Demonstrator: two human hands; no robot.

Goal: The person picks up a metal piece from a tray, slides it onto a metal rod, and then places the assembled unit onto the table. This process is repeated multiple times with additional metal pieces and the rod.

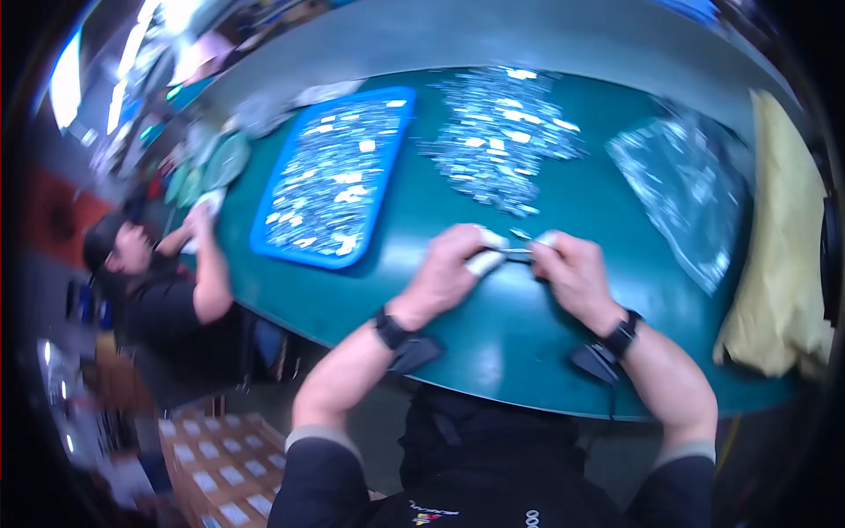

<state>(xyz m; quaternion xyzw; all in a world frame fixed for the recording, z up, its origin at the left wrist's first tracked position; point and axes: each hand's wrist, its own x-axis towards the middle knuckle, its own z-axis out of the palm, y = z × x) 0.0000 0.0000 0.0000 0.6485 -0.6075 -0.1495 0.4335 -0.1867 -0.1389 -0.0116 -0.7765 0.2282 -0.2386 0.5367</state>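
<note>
My left hand (447, 268) and my right hand (576, 271) meet over the green tabletop, fingertips pinched. Between them is a thin, shiny metal piece (517, 252), gripped by both; its exact kind is too blurred to make out. White covers wrap the thumb and a finger of my left hand. One loose small piece (520, 234) lies just beyond my fingertips. Farther off spreads a heap of small silvery metal pieces (497, 141). To the left, a blue tray (304, 257) is filled with similar pieces.
Clear plastic bags (687, 189) lie at the right, beside a large yellowish paper bag (775, 255). A co-worker (150, 282) sits at the table's left end, holding something white. Cardboard boxes (220, 462) stand below left. A low grey wall (563, 44) borders the far side.
</note>
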